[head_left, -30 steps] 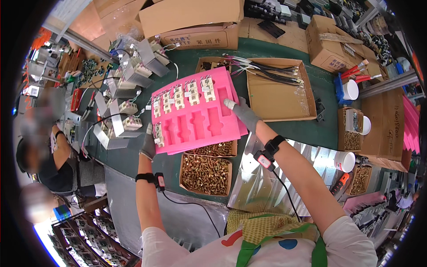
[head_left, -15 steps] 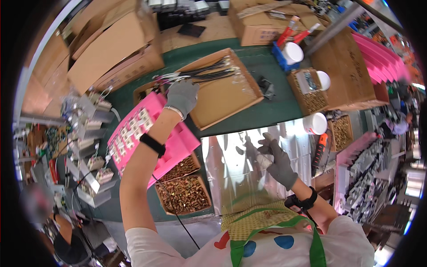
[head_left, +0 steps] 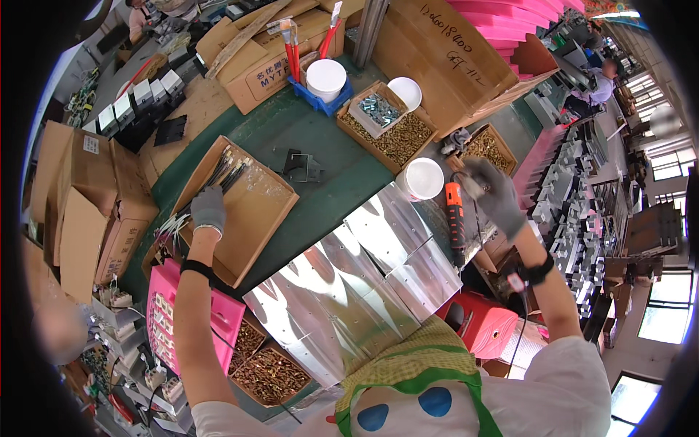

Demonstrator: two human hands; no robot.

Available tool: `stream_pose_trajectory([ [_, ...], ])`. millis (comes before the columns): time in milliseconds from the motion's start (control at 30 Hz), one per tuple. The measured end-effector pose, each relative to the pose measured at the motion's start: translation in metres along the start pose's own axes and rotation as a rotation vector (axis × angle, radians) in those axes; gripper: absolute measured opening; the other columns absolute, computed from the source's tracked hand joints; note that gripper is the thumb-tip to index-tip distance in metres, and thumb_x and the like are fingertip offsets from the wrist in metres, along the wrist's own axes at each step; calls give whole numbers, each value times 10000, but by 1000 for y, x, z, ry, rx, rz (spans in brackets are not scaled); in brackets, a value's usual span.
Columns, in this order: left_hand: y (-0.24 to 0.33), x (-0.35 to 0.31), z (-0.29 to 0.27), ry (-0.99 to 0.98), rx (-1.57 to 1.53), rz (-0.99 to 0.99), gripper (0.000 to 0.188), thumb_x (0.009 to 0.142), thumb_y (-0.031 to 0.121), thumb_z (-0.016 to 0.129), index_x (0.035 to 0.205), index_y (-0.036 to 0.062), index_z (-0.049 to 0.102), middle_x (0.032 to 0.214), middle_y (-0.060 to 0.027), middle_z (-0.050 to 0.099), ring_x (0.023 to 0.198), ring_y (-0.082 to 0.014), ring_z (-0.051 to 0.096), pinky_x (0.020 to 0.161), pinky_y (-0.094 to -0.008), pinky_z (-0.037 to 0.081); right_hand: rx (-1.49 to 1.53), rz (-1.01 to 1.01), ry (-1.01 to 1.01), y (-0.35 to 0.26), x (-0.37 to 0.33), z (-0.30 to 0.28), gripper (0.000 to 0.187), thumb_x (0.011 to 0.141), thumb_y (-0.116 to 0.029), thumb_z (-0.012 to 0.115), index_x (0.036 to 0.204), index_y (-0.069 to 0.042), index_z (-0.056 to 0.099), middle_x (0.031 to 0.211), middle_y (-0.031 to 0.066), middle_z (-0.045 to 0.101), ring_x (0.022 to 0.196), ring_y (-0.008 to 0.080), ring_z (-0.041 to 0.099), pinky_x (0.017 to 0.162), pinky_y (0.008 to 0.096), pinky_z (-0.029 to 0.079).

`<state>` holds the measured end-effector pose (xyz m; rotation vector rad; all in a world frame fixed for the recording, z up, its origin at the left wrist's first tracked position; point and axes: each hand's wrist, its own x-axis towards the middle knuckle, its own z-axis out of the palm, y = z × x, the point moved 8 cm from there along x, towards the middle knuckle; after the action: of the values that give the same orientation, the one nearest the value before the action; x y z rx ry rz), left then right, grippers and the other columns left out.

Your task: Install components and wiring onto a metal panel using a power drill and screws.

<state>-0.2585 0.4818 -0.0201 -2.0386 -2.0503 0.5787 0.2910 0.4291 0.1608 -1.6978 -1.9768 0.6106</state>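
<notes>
My left hand point(head_left: 209, 209), in a grey glove, closes over a bundle of dark cables point(head_left: 231, 175) at the left side of a shallow cardboard tray point(head_left: 263, 218). White cable ends point(head_left: 172, 224) stick out past it on the left. My right hand point(head_left: 498, 197), gloved too, hovers at the near edge of a small box of brass-coloured screws point(head_left: 489, 149). Motion smears its fingers, so I cannot make out what they hold. An orange and black power screwdriver point(head_left: 455, 218) stands just left of it. Shiny metal sheets point(head_left: 349, 280) lie before me.
Pink foam with white connectors point(head_left: 226, 317) and boxes of fasteners point(head_left: 271, 375) lie at near left. Farther back are a white tub point(head_left: 421, 179), a larger screw box point(head_left: 400, 146), a blue basket point(head_left: 320, 98) and a big carton point(head_left: 444, 54). Metal parts point(head_left: 568, 204) line the right.
The view has swung to the right. My right hand has left the metal sheets and moved right to the small screw box. My left hand stays at the cables.
</notes>
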Motion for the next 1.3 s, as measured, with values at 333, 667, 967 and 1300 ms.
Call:
stream_pose_trajectory([
  [333, -46, -93, -242, 550, -514, 12, 210, 911, 41, 537, 1120, 48, 554, 1039, -176, 619, 946, -343, 640, 774, -415, 510, -612, -224, -519, 22, 251, 170, 493, 772, -215, 645, 1246, -111, 558, 1154, 194, 644, 1068, 370, 624, 917, 454, 500],
  [667, -96, -126, -243, 679, -523, -161, 186, 905, 50, 591, 1090, 61, 602, 1005, -147, 664, 930, -337, 656, 778, -401, 510, -500, -323, -448, 49, 277, 195, 358, 770, -84, 649, 1127, -72, 641, 1059, 172, 680, 1014, 338, 641, 897, 405, 495],
  [967, -50, -143, -326, 930, -386, -53, 281, 866, -5, 581, 1134, 68, 619, 1028, -133, 652, 931, -306, 646, 790, -382, 515, 313, 157, -409, 73, 288, 144, 192, 841, -64, 686, 1025, -12, 688, 949, 90, 697, 781, 155, 683, 627, 267, 578],
  [1300, 82, -241, -328, 627, -341, 120, 454, 725, -55, 626, 1162, 63, 663, 1008, -123, 657, 886, -302, 632, 760, -385, 509, 557, -90, -978, -23, 24, 160, 170, 839, -122, 673, 978, -25, 664, 788, 76, 685, 657, 103, 627, 603, 251, 511],
])
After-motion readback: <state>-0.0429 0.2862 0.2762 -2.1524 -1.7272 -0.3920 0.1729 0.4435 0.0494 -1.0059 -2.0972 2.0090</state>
